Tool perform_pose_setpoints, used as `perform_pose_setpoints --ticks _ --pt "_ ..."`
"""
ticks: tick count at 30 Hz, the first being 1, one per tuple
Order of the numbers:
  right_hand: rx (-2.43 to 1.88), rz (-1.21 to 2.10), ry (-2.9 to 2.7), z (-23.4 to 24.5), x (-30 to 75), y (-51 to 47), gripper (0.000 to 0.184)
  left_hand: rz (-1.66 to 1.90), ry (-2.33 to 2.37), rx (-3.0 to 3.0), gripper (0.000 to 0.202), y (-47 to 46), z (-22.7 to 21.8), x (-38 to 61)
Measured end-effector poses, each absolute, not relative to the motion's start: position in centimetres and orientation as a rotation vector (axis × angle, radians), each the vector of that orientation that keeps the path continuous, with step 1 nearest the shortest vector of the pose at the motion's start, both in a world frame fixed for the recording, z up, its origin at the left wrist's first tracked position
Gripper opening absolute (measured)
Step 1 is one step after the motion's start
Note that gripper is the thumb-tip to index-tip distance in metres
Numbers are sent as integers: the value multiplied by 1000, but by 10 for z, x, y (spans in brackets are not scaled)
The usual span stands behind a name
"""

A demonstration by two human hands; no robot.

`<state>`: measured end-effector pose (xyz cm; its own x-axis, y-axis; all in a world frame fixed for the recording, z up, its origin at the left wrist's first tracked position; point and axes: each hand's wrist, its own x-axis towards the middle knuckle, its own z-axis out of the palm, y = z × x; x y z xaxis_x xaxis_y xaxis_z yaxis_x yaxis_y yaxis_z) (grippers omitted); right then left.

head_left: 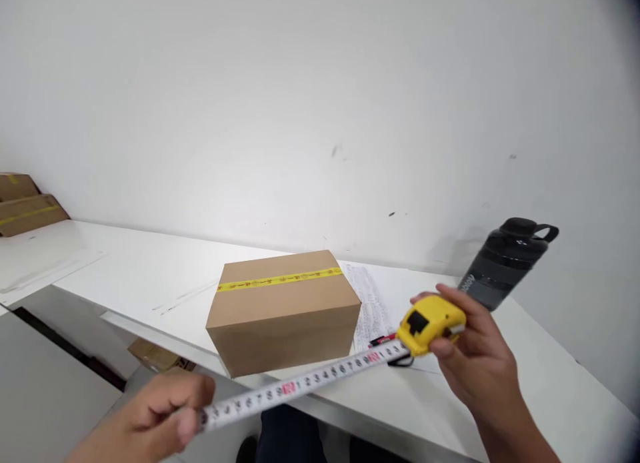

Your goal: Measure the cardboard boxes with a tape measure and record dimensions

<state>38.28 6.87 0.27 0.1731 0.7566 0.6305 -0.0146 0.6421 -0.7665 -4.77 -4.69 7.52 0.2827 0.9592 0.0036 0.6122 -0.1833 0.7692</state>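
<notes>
My right hand (483,349) grips the yellow case of a tape measure (434,321) at the right, above the white table. From the case, the white blade with black and red numbers stretches down to the left. My left hand (160,413) pinches the blade's free end at the lower left; the tip is hidden by the fingers. Behind the drawn-out blade, a closed cardboard box (283,316) with yellow printed tape along its top sits on the table. The blade passes in front of the box's near side; I cannot tell whether they touch.
A dark water bottle (510,263) stands behind my right hand. Written paper sheets (371,296) and a red pen (381,340) lie right of the box. More cardboard boxes (30,213) are at the far left. Another carton (155,355) sits below the white table (160,276). A wall rises behind.
</notes>
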Motion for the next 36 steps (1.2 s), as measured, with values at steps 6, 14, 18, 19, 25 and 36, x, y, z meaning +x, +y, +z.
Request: perform_pose_setpoints --ticks 6,14,18,19,25,36 --pt "-668 86 -1749 16 354 19 55 589 1471 1971 34 36 140 8" --pt "-867 -361 -1441 31 281 28 39 225 1430 2316 37 204 161 86" --pt "-964 -328 -1317 33 276 36 31 220 1352 2381 42 245 138 131" --pt "-976 -322 -1309 35 278 38 30 238 1339 2387 42 252 133 139" --pt "-1007 -235 -1303 41 290 40 23 298 1295 2334 38 267 110 147" --pt "-1049 -203 -1280 37 291 50 23 463 1143 2102 32 264 112 132"
